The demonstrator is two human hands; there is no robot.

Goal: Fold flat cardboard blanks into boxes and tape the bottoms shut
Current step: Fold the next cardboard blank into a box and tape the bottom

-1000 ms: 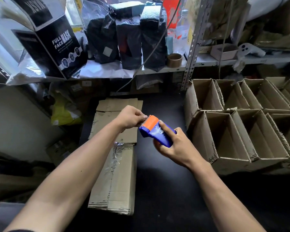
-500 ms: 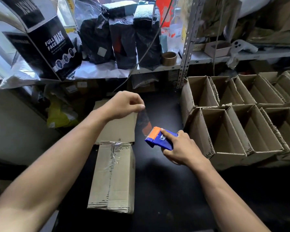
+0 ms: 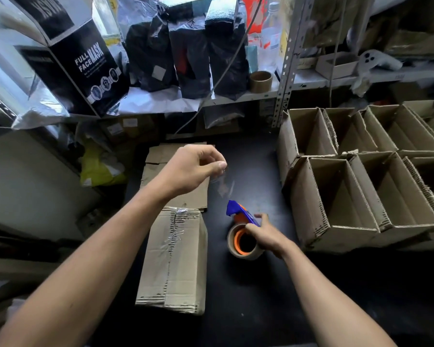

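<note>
Two bare hands work over the matte black bench [image 3: 248, 296]. Nearest, the corrugated cardboard box [image 3: 172, 259] lies bottom-up, its seam under wrinkled clear tape. The right hand [image 3: 266, 234] holds a blue-and-orange tape dispenser [image 3: 241, 229]; the left hand [image 3: 193, 169] pinches its glossy tape end. Beyond stand open boxes [image 3: 348, 196].

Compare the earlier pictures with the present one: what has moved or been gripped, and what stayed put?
The left hand, pinching the clear tape end, has pulled up and away from the tape dispenser. The right hand has drawn the dispenser down and towards the person, stretching out tape. The taped box, the flat blanks and the open boxes stayed put.
</note>
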